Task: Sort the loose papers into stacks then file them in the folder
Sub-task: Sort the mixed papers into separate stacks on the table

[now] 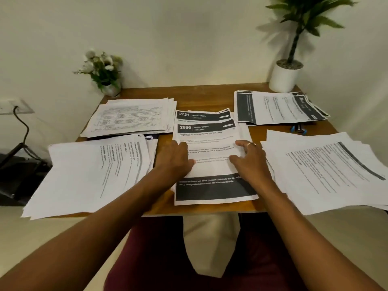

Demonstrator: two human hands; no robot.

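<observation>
Several paper stacks lie on the wooden desk (214,94). The centre stack (212,148) has dark-header sheets, the top one numbered 2886. My left hand (175,158) rests flat on its left edge, fingers straight. My right hand (248,157), wearing a ring, presses on its right side with fingers spread. Other stacks sit at back left (132,117), front left (88,173), back right (279,108) and front right (327,169). A dark folder edge (153,137) peeks from under the front left stack.
A small flower pot (105,76) stands at the back left corner and a tall plant in a white pot (285,77) at the back right. Blue-capped pens (298,129) lie below the back right stack. A cable and dark object sit left of the desk.
</observation>
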